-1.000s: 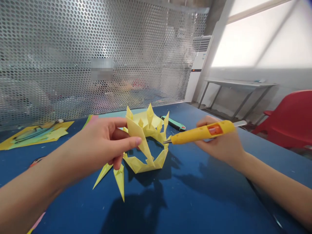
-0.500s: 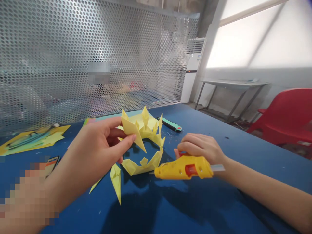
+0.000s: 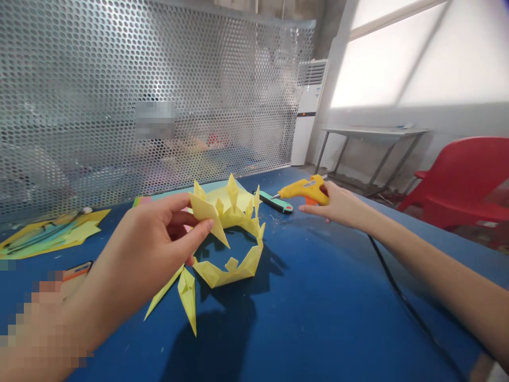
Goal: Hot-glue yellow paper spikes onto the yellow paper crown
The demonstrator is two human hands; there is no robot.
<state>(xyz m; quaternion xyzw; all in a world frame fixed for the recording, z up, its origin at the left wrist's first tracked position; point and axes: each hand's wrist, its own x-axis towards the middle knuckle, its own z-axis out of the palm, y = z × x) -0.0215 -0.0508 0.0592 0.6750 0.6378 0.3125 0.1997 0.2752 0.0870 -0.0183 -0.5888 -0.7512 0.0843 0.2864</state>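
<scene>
Between its thumb and fingers my left hand (image 3: 159, 244) pinches one folded end of a yellow paper crown (image 3: 238, 269). The crown is a ring of folded points with a gap at the left front. Farther off to the right, my right hand (image 3: 338, 204) grips a yellow hot glue gun (image 3: 302, 188) by its rear, the metal nozzle facing left. Just past that nozzle lies a mint-green utility knife (image 3: 278, 203) with a black edge. Below my left hand, a loose folded yellow paper piece (image 3: 188, 297) rests on the table, partly beside another.
A black cord (image 3: 401, 297) runs along the blue table (image 3: 310, 318) under my right forearm. Coloured paper sheets (image 3: 59, 233) lie at the left, near a phone-like object (image 3: 77, 271). Perforated metal mesh (image 3: 119, 95) stands behind the table, and a red chair (image 3: 465, 180) at the right.
My right hand has moved the glue gun away from the crown, up and to the right, toward the table's far side. My left hand keeps its pinch on the crown.
</scene>
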